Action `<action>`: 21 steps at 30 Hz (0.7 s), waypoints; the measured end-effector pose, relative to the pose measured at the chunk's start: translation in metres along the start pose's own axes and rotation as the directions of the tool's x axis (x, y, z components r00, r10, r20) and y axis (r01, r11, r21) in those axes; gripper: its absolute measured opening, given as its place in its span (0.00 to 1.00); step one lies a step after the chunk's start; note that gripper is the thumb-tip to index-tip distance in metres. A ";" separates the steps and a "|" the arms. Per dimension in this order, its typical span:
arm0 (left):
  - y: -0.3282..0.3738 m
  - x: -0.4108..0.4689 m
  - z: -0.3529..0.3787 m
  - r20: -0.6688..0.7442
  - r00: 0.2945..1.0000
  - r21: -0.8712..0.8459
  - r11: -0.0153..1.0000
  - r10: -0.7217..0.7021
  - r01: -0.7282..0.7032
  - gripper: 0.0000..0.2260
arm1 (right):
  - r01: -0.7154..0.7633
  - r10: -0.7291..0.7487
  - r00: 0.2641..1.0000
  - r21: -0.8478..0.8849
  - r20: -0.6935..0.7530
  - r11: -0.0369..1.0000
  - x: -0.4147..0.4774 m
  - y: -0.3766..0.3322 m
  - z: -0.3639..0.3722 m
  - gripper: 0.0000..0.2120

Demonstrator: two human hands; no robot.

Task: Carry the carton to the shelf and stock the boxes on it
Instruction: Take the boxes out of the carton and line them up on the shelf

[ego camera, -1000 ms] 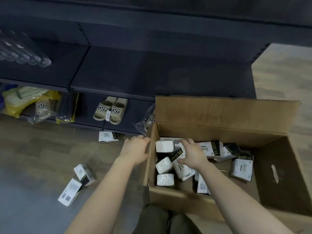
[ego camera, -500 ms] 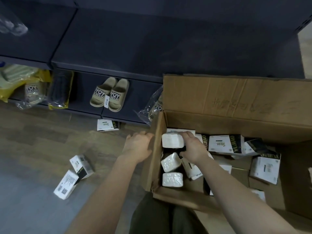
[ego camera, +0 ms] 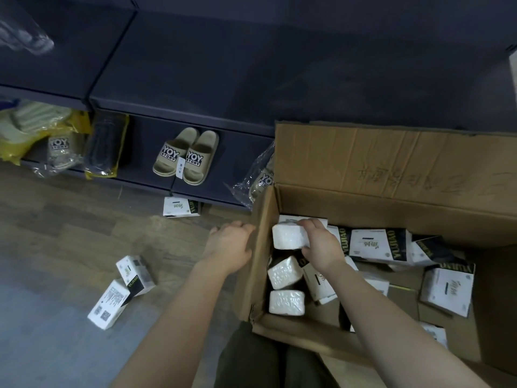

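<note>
Now I see right hand grip clamped on white pack in carton far-left corner, left hand grip curled on carton's left wall, boxes loose inside, carton just near of shelf.

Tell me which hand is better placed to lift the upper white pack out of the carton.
The right hand. Its fingers curl round the white pack inside the carton, so it need only lift. The left hand grips the carton's left wall, outside.

Left hand curls on carton; right hand — fingers bent — grips packet.
</note>
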State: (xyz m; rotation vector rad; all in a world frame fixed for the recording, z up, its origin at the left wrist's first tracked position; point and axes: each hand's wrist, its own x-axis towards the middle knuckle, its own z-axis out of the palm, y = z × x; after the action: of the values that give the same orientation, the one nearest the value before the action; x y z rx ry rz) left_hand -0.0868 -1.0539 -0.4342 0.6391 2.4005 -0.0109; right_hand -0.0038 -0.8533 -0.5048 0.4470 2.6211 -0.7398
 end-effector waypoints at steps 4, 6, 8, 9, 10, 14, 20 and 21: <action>0.011 -0.022 -0.023 -0.002 1.000 -0.015 1.000 0.014 -0.014 0.24 | 0.010 -0.010 1.000 0.029 -0.014 1.000 -0.023 -0.010 -0.033 0.27; 0.019 -0.035 -0.039 -0.019 1.000 -0.023 0.999 0.024 -0.024 0.21 | 0.014 -0.014 1.000 0.034 -0.014 0.999 -0.037 -0.017 -0.055 0.26; 0.026 -0.051 -0.059 -0.046 0.998 -0.027 0.999 0.037 -0.038 0.20 | 0.016 -0.015 1.000 0.039 -0.022 0.999 -0.053 -0.025 -0.080 0.26; 0.030 -0.059 -0.069 -0.061 0.997 -0.030 0.998 0.045 -0.047 0.20 | 0.020 -0.019 0.999 0.037 -0.028 0.999 -0.061 -0.029 -0.093 0.27; 0.034 -0.066 -0.079 -0.073 0.996 -0.032 0.998 0.051 -0.053 0.20 | 0.022 -0.021 0.999 0.035 -0.034 0.999 -0.068 -0.033 -0.104 0.27; 0.053 -0.100 -0.121 -0.098 0.992 -0.034 0.996 0.083 -0.087 0.24 | 0.033 -0.031 0.996 0.020 -0.081 0.999 -0.102 -0.053 -0.159 0.28; 0.082 -0.148 -0.169 -0.143 0.978 -0.074 0.984 0.150 -0.162 0.37 | 0.049 -0.038 0.987 0.067 -0.156 0.997 -0.155 -0.085 -0.229 0.32; 0.088 -0.156 -0.176 -0.150 0.975 -0.093 0.980 0.163 -0.178 0.39 | 0.056 -0.041 0.985 0.087 -0.169 0.995 -0.164 -0.090 -0.241 0.32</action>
State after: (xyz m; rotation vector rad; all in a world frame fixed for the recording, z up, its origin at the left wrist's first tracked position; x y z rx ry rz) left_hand -0.0462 -1.0168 -0.1889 0.8185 2.4539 0.2412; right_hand 0.0396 -0.8257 -0.2036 0.4920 2.7706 -0.8759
